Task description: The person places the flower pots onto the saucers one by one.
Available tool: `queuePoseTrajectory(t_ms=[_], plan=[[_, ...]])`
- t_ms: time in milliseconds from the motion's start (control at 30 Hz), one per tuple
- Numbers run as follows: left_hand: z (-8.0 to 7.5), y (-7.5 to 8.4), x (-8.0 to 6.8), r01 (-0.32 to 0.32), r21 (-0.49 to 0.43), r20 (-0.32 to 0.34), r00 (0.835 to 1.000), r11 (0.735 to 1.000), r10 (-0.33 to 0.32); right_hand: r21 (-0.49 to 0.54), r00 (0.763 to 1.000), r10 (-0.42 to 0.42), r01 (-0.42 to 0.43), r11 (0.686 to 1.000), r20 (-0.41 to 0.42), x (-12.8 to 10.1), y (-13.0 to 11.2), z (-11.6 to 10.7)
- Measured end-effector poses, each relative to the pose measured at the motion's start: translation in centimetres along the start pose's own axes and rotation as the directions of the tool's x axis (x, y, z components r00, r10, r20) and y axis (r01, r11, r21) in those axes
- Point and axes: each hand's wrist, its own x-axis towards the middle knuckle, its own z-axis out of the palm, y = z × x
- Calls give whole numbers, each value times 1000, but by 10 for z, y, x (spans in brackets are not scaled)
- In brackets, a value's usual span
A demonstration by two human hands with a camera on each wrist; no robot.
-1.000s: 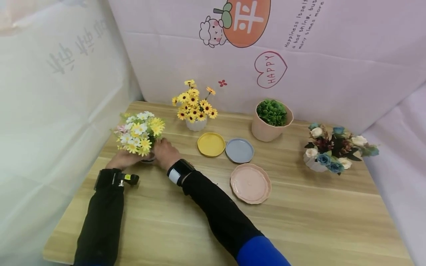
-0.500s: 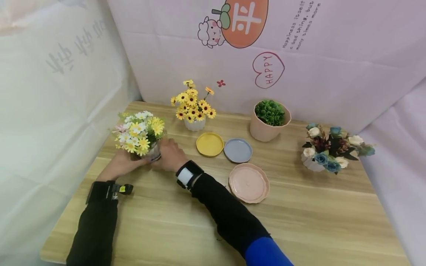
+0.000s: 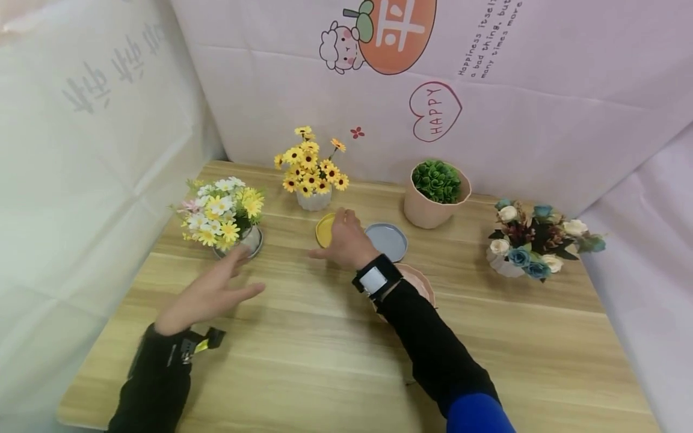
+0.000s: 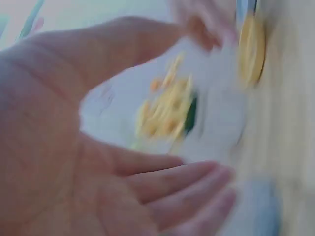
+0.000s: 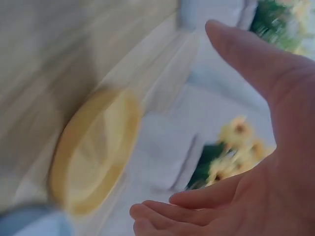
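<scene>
A pot of white, yellow and pink daisies [image 3: 223, 209] stands at the table's left on what looks like a grey saucer [image 3: 254, 242]. My left hand [image 3: 234, 281] hovers just in front of it, open, its fingers straight and holding nothing. My right hand [image 3: 332, 237] is open over a yellow saucer [image 3: 323, 230] and covers most of it. Both wrist views are blurred. The left wrist view has my open left hand [image 4: 147, 172] and yellow flowers [image 4: 165, 113]. The right wrist view has my open right hand [image 5: 236, 196] beside the yellow saucer [image 5: 93, 152].
A blue saucer [image 3: 388, 240] lies right of the yellow one. My right wrist hides part of a pink saucer [image 3: 421, 282]. A yellow daisy pot [image 3: 311, 174], a green plant in a pink pot [image 3: 435, 193] and a rose bouquet [image 3: 533, 240] stand behind. Cloth walls enclose the wooden table [image 3: 325, 361].
Both hands let go of the mixed daisy pot. My right hand moved right, over the yellow saucer. My left hand drew back toward me and opened.
</scene>
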Motion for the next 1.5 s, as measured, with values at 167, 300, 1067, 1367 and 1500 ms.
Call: queuePoseTrajectory(t_ms=[167,300,1067,1367,1500], plan=[[28,10,45,-65,-116,-8,998,991,64,18,996,85,-84,996,-9,12,20,0],[40,16,86,-6,-231,-20,1000,973,1,-35,994,113,-113,993,10,23,27,9],[52,-17,208,-126,-413,-418,906,902,-64,-147,988,113,-97,984,104,0,60,18],[43,-15,215,-140,-497,-403,911,856,-85,-190,986,19,13,982,165,-21,75,12],[38,-5,212,-119,-567,-336,937,815,-97,-206,985,-13,49,977,172,-32,84,8]])
